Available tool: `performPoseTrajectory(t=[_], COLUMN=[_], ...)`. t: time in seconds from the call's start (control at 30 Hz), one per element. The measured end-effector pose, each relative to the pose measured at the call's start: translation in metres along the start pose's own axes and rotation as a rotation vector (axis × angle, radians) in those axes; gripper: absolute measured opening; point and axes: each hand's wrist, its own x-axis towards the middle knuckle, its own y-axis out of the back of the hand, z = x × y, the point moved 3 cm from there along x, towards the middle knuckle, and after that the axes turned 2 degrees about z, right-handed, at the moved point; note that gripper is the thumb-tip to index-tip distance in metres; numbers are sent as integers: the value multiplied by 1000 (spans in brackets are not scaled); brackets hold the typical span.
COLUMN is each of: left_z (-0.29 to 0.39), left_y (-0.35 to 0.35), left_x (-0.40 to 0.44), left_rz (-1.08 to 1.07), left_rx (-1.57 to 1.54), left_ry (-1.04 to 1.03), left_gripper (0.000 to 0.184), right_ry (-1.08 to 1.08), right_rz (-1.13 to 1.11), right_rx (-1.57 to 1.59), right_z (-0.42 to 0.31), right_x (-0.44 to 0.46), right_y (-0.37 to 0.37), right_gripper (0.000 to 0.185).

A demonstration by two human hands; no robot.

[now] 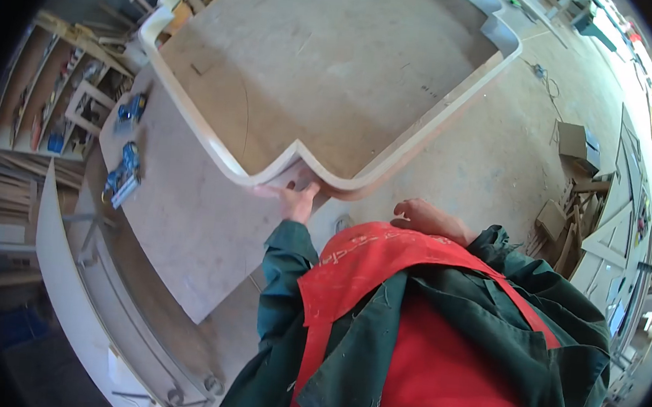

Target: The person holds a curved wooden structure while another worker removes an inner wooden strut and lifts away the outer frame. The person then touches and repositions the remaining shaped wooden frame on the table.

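Note:
A large curved frame point(215, 147) with a pale top edge and rounded, stepped corners fills the upper middle. My left hand point(296, 199) reaches to its notched near corner. The fingers are spread and touch the outer face there, without wrapping round the rim. My right hand point(433, 220) hangs in front of the red apron point(384, 246), to the right of that corner and apart from the frame. Its fingers are loosely bent, and nothing shows in them. Green sleeves cover both arms.
Blue power tools point(125, 172) lie on the board point(185, 246) at left. Behind them stands a shelf unit point(51, 90). A curved white panel point(67, 275) is at lower left. On the right are a cardboard box point(576, 145), wood offcuts point(554, 220) and a cable point(553, 87) on the floor.

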Motion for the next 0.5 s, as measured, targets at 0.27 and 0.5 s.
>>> performPoseTrajectory(t=[0.27,0.5], left_z=[0,-9], left_y=[0,-1], left_x=[-3,6], left_rz=[14,-22], left_rx=[7,-37], left_ry=[17,1], left_gripper=[92,91], right_ry=[-41,3], right_rz=[-11,37], right_rx=[-15,1], right_z=[-13,-5], right_x=[-5,0], right_y=[8,2], right_gripper=[38,34])
